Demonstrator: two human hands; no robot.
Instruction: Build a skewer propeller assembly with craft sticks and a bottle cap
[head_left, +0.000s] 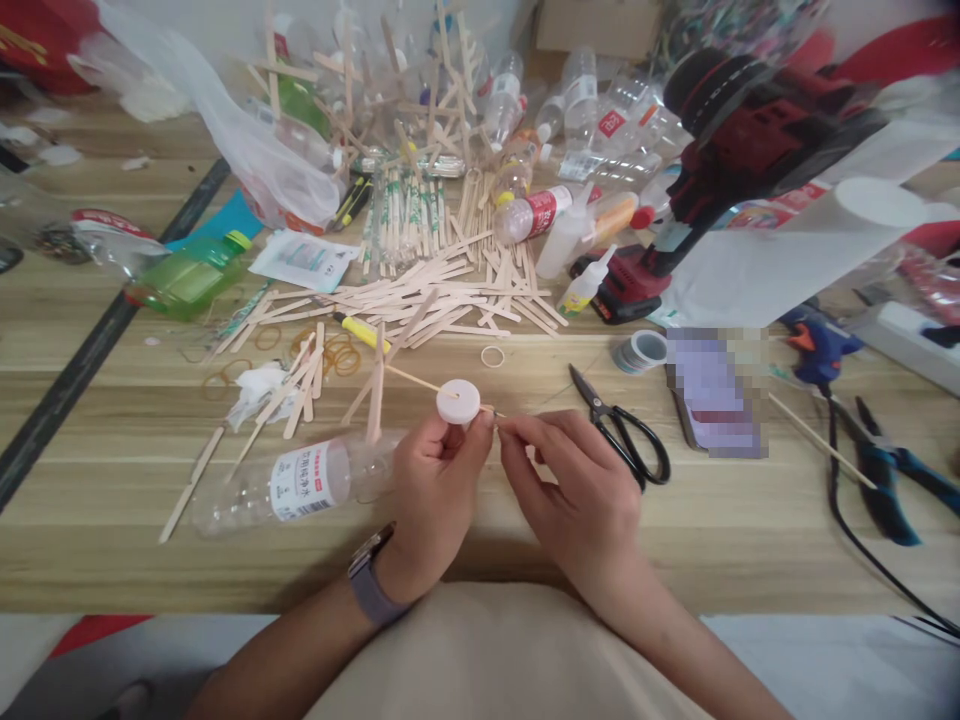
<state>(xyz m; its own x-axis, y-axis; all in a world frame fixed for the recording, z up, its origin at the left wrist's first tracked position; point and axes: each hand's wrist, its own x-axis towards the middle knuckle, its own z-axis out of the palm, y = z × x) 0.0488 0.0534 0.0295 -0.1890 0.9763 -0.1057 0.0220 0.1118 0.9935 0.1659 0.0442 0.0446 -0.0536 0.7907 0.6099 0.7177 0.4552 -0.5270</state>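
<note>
My left hand (442, 490) is closed around a white bottle cap (459, 402), held above the table. A thin wooden stick (416, 380) passes through the cap, pointing up and left on one side and coming out short on the right. At that short end, something small and dark shows, too small to name. There my right hand (574, 490) pinches the stick's end between thumb and fingers. Beneath my left hand lies a clear plastic bottle (300, 485) on its side. Black-handled scissors (619, 425) rest just right of my right hand.
Flat wooden sticks (427, 295) are heaped beyond my hands, with rubber bands (341, 355) nearby. A red and black power drill (720, 170) stands at right. Rightward are a tape roll (641, 350), a phone (716, 395), a glue gun (817, 345) and pliers (889, 465).
</note>
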